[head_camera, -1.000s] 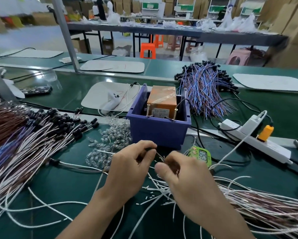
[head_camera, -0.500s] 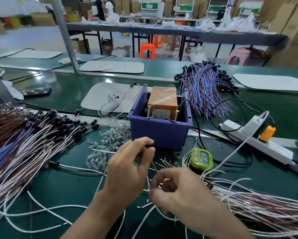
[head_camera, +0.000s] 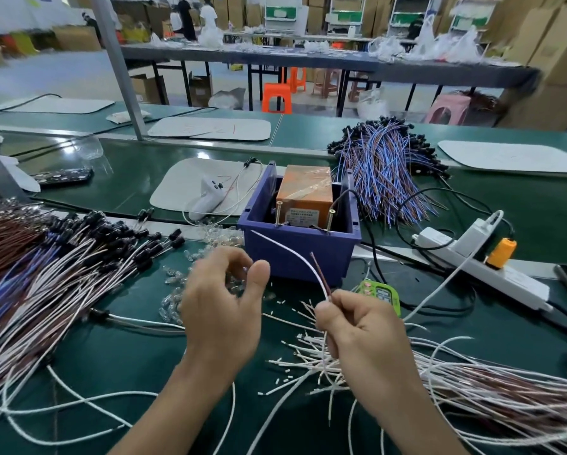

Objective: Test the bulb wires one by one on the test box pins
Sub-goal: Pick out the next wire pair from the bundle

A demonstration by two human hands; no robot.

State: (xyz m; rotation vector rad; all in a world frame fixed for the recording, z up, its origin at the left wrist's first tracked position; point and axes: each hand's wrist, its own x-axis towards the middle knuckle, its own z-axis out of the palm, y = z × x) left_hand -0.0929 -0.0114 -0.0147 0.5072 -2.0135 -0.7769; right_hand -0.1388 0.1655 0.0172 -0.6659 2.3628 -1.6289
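**A:** What is each hand doing?

**B:** The right hand [head_camera: 364, 330] pinches a bulb wire [head_camera: 321, 284] between thumb and forefinger, with the other fingers curled under. Two leads rise out of the pinch. A white lead [head_camera: 285, 251] arcs up and away to the left, and a shorter brown lead [head_camera: 316, 266] stands nearly straight. The left hand [head_camera: 223, 310] is raised just beside it, fingers curled and thumb up. I cannot tell whether it pinches anything, because the fingertips turn away from the camera.

**A:** Where is the test box?

**B:** The test box [head_camera: 305, 192] is orange and wrapped in tape, and sits inside a blue bin [head_camera: 295, 257] straight beyond the fingertips of both hands. At its near edge a first pin [head_camera: 278, 214] and a second pin [head_camera: 330, 218] stand upright, side by side and apart.

**A:** How do the leads lie to those pins?

**B:** The wire's long axis runs from the pinch up and away toward the box. Neither lead touches a pin. The white tip ends in front of the bin's near wall, near the first pin but lower and to its left. The brown tip sits lower, under the gap between the pins. The right hand is the nearer one and already holds the wire, so the coming move is probably a short push forward and up — with the leads parted so each meets its own pin.

**A:** What else lies by the fingers?

**B:** Loose wires [head_camera: 308, 356] fan out under the right hand, and small clear bulbs [head_camera: 173, 297] are scattered by the left fingers.
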